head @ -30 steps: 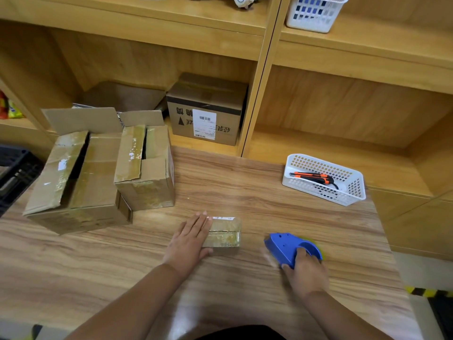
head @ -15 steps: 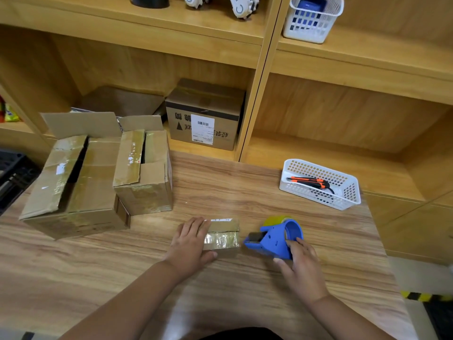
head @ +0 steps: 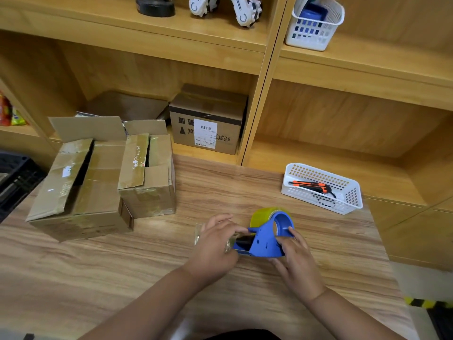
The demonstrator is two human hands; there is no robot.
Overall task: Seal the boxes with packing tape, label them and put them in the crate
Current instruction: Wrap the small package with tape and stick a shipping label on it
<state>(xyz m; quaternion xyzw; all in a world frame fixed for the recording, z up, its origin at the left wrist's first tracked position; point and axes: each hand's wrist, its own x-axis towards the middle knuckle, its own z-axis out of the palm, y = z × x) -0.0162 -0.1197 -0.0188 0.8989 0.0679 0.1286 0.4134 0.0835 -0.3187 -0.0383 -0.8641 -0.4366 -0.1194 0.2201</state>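
now the right hand (head: pixel 297 263) curls round the one blue tape dispenser (head: pixel 266 241), whose long axis runs left toward the one small box (head: pixel 198 231) just beside the grip. the nearer left hand (head: pixel 215 246) covers that box; whether it pinches tape cannot be told. two open boxes (head: pixel 81 192) and one crate (head: pixel 14 177) lie farther left.

A white barcode label (head: pixel 205 134) fronts a brown cardboard box (head: pixel 221 105) on the wooden shelf (head: pixel 318 155); its fine print and the upside-down black characters (head: pixel 187 123) beside it are unreadable.

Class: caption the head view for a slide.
Right hand grips the blue tape dispenser beside a small box covered by the left hand.
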